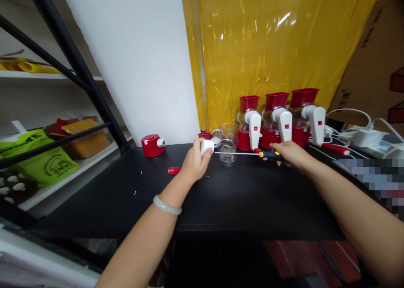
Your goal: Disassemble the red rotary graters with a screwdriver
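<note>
My left hand [196, 159] is closed around a small white plastic part [207, 147], which it holds up over the black table. My right hand [288, 153] grips a screwdriver [272, 155] by its black and yellow handle. Its long thin shaft lies level and points left, with the tip at or close to the white part; I cannot tell whether they touch. Behind the shaft stands a clear plastic grater housing [227, 147]. A red handle grip [174, 170] lies partly hidden behind my left forearm. Farther left sits a round red base [153, 146] with a white fitting.
Three red and white rotary graters [251, 124] with crank handles stand at the back right. White cables and a power adapter [368, 136] lie beyond them. A black metal frame [90, 86] and shelves rise on the left. Small white scraps dot the black tabletop [246, 195].
</note>
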The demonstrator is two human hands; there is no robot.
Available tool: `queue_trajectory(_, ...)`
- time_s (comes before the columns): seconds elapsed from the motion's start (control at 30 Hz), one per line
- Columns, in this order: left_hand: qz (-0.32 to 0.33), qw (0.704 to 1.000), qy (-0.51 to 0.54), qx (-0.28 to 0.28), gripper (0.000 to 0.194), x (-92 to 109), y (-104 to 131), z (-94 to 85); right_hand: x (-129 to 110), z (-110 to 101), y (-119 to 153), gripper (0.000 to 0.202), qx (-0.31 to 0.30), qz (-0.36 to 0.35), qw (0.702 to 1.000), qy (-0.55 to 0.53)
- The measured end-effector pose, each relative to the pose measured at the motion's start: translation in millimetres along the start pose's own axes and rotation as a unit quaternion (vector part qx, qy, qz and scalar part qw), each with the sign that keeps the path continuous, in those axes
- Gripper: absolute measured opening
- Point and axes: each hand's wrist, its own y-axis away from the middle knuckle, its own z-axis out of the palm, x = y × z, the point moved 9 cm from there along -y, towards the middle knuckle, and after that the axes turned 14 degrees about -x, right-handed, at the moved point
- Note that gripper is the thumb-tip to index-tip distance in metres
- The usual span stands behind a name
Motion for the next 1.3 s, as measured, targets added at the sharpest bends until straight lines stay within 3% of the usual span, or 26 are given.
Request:
queue_trajectory(0.13, -0.045, 0.998, 0.044, -0.012, 0.031, -12, -2, 4.0, -15, -10, 7, 0.047, 0.077, -0.039, 0.993, 0.082)
queue_trajectory(0.27, -0.116, 0.978, 0.168, -0.043, 0.031, -29, -3, 17.9, -32, -16, 19, 0.046, 0.144, -0.104, 0.973, 0.149)
queue_trajectory(0.37, -0.211, 0.928, 0.3, -0.072, 0.036, -44, 1, 36.0, -43, -18, 30, 0.045, 0.195, -0.161, 0.949, 0.188)
queue_trajectory(0.5, -0.3, 0.844, 0.422, -0.142, 0.04, -47, 9, 62.8, -64, -15, 53, 0.039, 0.259, -0.275, 0.887, 0.266)
queue_trajectory(0.53, -0.301, 0.844, 0.419, -0.148, 0.04, -47, 9, 63.7, -66, -14, 55, 0.038, 0.262, -0.285, 0.881, 0.271)
queue_trajectory(0.6, -0.275, 0.882, 0.362, -0.126, 0.04, -46, 6, 54.0, -63, -16, 50, 0.037, 0.251, -0.267, 0.897, 0.249)
queue_trajectory(0.73, -0.124, 0.981, 0.147, -0.04, 0.033, -22, -1, 15.8, -34, -15, 20, 0.034, 0.15, -0.14, 0.972, 0.116)
queue_trajectory(0.8, -0.036, 0.997, 0.066, -0.002, 0.033, -3, 1, 1.2, -16, -3, 5, 0.037, 0.061, -0.067, 0.996, 0.025)
queue_trajectory(0.87, 0.024, 0.999, 0.021, 0.019, 0.038, 11, 5, -6.8, -2, 9, -2, 0.043, -0.017, -0.012, 0.999, -0.036)
queue_trajectory(0.97, 0.054, 0.999, -0.002, 0.006, 0.042, 19, 7, -6.4, 6, 14, -5, 0.052, -0.06, 0.024, 0.998, -0.024)
queue_trajectory(1.17, -0.034, 0.999, 0.034, -0.021, 0.033, -2, 0, 2.9, -9, 4, -1, 0.052, -0.005, -0.033, 0.994, 0.104)
queue_trajectory(1.3, -0.126, 0.977, 0.171, -0.03, 0.036, -25, -1, 17.1, -37, -11, 23, 0.047, 0.154, -0.142, 0.956, 0.203)
